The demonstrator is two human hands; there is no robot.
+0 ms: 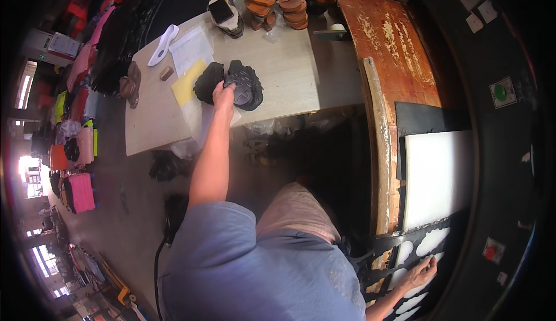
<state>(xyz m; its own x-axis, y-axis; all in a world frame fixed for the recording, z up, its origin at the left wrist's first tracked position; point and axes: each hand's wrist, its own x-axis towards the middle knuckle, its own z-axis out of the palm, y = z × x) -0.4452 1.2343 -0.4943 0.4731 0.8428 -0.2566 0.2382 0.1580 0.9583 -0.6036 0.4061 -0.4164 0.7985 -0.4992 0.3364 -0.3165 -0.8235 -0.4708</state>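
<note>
We see 2 black piles of cut pieces, a left one [207, 86] and a right one [249, 87], at the upper centre of the frame, on the tabletop [284, 72]. Their layers look thin, so we judge them light, bendable and not fragile, though a loose pile may slide apart. The edges suit a pinch, thumb above and fingers below.

Our 2 hands are well apart. The left hand [224, 97] has its fingers at the piles' inner edges; we cannot tell how firmly it grips. The right hand [421, 273], lower right, bends its fingers above 1 black cut-out sheet [421, 255]; we cannot tell whether they meet.

Upper left of centre we count 1 yellow paper [189, 83], 1 white sole-shaped piece [163, 46], 1 small brown block [167, 73] and 1 phone [220, 10].
</note>
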